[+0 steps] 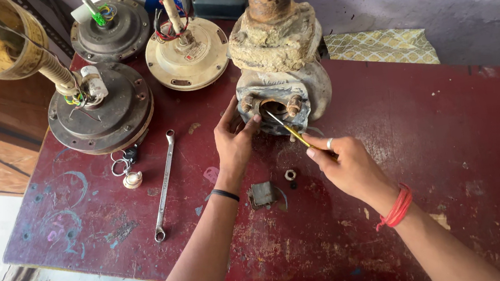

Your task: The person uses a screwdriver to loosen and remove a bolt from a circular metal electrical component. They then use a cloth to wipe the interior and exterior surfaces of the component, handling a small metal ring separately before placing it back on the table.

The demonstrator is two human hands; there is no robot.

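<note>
Surface: worn dark-red table bearing everything.
Pump housing: sitting upright at table's rear centre.
Left hand: fingers loosely curled, touching housing.
Right hand: pinching yellow-handled screwdriver, probing housing's opening.
Spanner: lying leftward.

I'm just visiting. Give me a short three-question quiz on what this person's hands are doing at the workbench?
1. True or false: the right hand holds a screwdriver whose tip is at the opening of the pump housing.
2. What does the left hand touch? A) the spanner B) the pump housing C) a fan motor
3. Which small part lies on the table between the wrists?

Key: 1 true; 2 B; 3 a nut.
</note>
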